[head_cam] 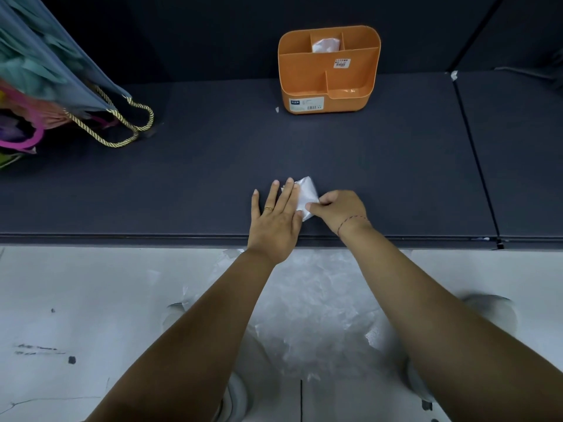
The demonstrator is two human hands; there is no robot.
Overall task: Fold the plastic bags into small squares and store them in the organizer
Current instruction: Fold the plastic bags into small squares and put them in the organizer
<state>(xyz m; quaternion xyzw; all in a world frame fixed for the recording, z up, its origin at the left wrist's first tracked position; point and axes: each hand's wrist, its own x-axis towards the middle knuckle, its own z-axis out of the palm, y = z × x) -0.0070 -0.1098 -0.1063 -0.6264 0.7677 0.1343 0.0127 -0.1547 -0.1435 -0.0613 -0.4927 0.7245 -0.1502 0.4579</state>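
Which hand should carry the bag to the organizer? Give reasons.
Probably right. The right hand pinches the bag at its edge, while the left hand only presses flat on it; the organizer stands straight ahead of the right hand.

**Matt desk, glossy film**

The dark navy desk (182, 184) looks matt and finely grained. The small folded white plastic bag (306, 194) near its front edge is thin, glossy film. The far orange plastic organizer (329, 83) is smooth and softly shiny. At left, the twisted gold rope handles (117, 145) look silky.

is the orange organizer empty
No, a white bag sits in the back middle compartment of the orange organizer.
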